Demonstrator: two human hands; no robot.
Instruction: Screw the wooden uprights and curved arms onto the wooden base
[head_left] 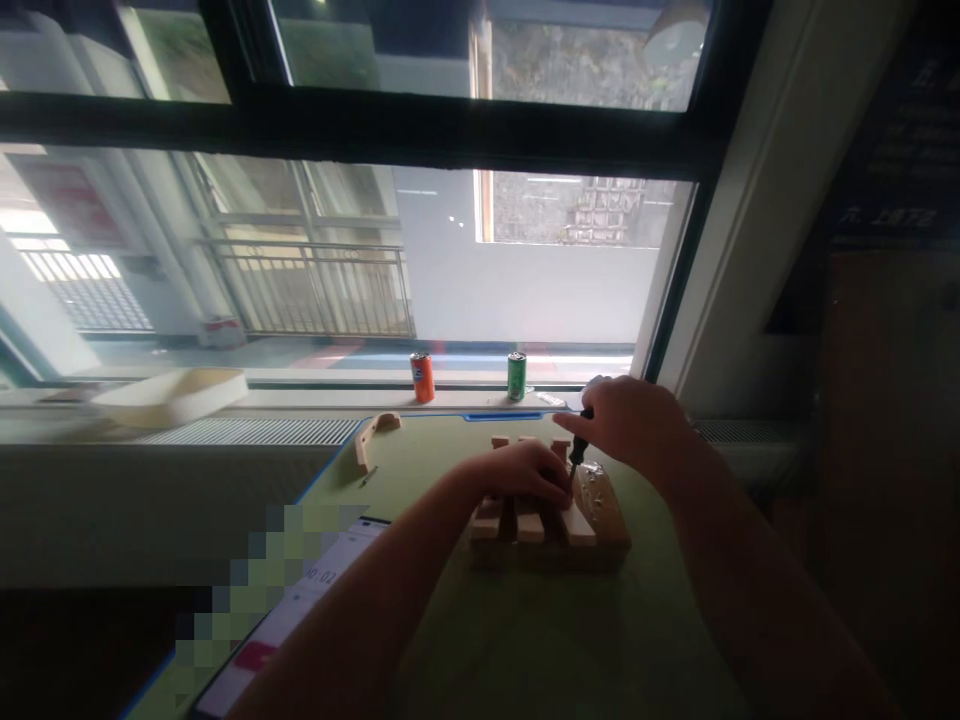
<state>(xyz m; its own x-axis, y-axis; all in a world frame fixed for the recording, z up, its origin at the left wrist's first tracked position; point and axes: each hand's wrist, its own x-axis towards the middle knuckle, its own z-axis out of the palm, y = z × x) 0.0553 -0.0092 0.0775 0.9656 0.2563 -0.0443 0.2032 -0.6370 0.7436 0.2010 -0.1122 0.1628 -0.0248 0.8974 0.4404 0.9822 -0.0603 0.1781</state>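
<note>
A small wooden assembly of slats [547, 530] lies on the green table [480, 620]. My left hand [525, 472] rests on top of its slats, fingers curled and pressing down on them. My right hand [634, 425] is closed around the handle of a black screwdriver [577, 452], held upright with its tip down at the wood beside my left fingers. A clear bag of small parts [592, 485] lies on the assembly's right side.
A loose curved wooden piece [371, 437] lies at the table's far left. An orange can [422, 378] and a green can [516, 376] stand on the windowsill. A white tray [172, 395] sits on the sill at left. A phone [300, 600] lies near the front left.
</note>
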